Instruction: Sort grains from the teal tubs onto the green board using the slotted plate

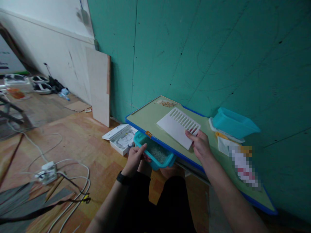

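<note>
My right hand [199, 143] grips the near right corner of a flat white slotted scraper [175, 126], thumb on top, held over the table [145, 113]. A row of long slots runs along its far side. My left hand [137, 156] is closed on the left rim of a turquoise tub [169, 160], which sits below the table's front edge. Grey granular material [157, 152] lies inside the tub. Part of the tub is hidden under the tabletop. A small pile of tan pellets [167, 104] rests at the table's far left corner.
A second turquoise bin [234, 123] stands at the table's right, by a white and yellow cloth-like item [224, 142]. An open white box [121, 140] lies on the floor. Cables and a power strip [47, 171] are at left. A green wall [194, 48] rises behind.
</note>
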{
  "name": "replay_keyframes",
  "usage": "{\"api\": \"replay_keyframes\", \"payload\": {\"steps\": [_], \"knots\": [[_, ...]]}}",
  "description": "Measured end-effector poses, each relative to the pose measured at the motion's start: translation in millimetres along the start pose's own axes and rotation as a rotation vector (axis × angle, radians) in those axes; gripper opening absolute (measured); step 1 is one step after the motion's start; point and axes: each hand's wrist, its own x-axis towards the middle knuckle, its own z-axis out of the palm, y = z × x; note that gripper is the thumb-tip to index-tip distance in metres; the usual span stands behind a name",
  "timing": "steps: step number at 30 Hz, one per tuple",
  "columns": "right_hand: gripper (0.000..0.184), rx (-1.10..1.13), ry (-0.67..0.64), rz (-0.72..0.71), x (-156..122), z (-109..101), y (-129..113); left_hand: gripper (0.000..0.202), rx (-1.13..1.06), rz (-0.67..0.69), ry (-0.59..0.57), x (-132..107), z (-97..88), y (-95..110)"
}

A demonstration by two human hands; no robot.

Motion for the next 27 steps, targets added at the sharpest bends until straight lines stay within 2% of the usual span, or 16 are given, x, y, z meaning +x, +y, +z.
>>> {"api": "replay_keyframes", "payload": {"steps": [4, 8, 19, 24, 27], "knots": [[0.048, -0.12, 0.124, -0.075, 23.1, -17.9, 5.0, 0.056, -0.004, -0.001, 0.005, 0.4, 0.1, -0.2], [0.048, -0.197, 0.125, -0.062, 39.3, -22.2, 13.4, 0.056, 0.004, 0.005, 0.006, 1.1, 0.2, 0.1], [0.046, -0.193, -0.026, 0.079, 39.5, 25.6, 12.2, 0.053, 0.007, 0.01, 0.019, 3.5, -9.4, -0.5], [0.044, -0.151, -0.095, 0.025, 29.8, 36.2, 17.2, 0.052, -0.012, 0.014, 0.036, 2.0, -10.8, 1.8], [0.043, -0.13, -0.138, 0.047, 20.6, 41.9, 17.4, 0.053, 0.0, 0.015, 0.038, 0.8, -11.0, 3.4]]}}
